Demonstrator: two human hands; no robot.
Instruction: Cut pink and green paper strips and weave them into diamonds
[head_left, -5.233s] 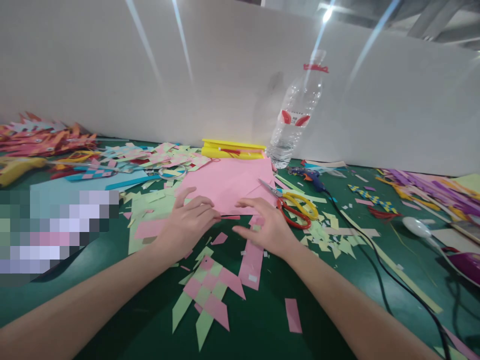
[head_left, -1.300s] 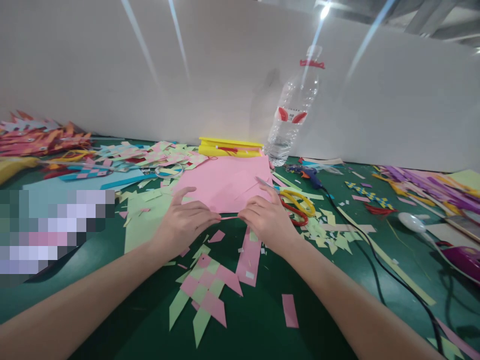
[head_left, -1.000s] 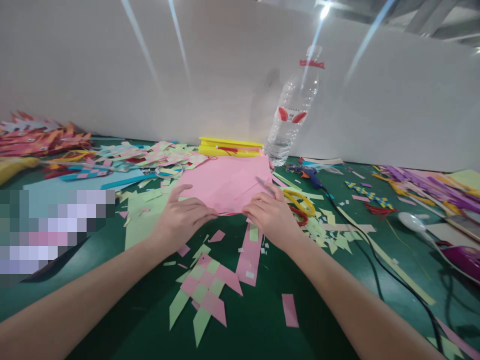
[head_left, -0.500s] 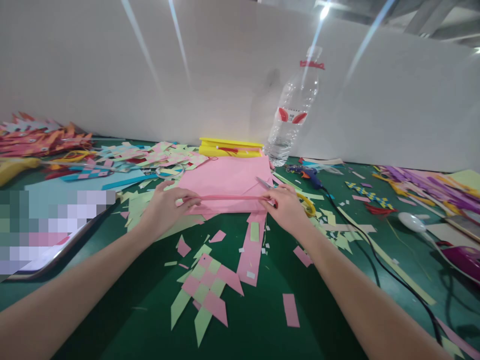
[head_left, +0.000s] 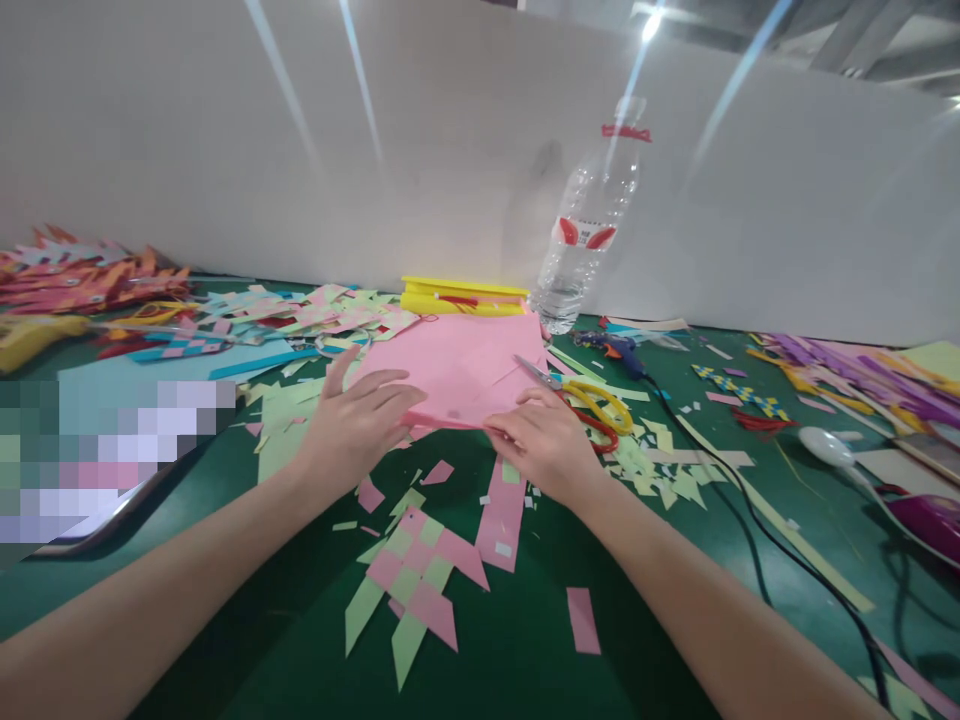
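A pink paper sheet lies on the green table, its near edge folded over. My left hand rests flat on the fold's left end, fingers spread and thumb up. My right hand has bent fingers closed on the right end of the folded edge. Yellow-handled scissors lie just right of my right hand, blades on the sheet. A woven pink and green paper piece lies nearer me, between my forearms.
A clear water bottle and a flat yellow box stand behind the sheet against a white board. A blue glue gun with a black cable lies to the right. Paper scraps and strips litter both sides.
Both hands lifted the sheet's near edge and folded it away from me. They have since come back toward the middle, and the fold now lies pressed down.
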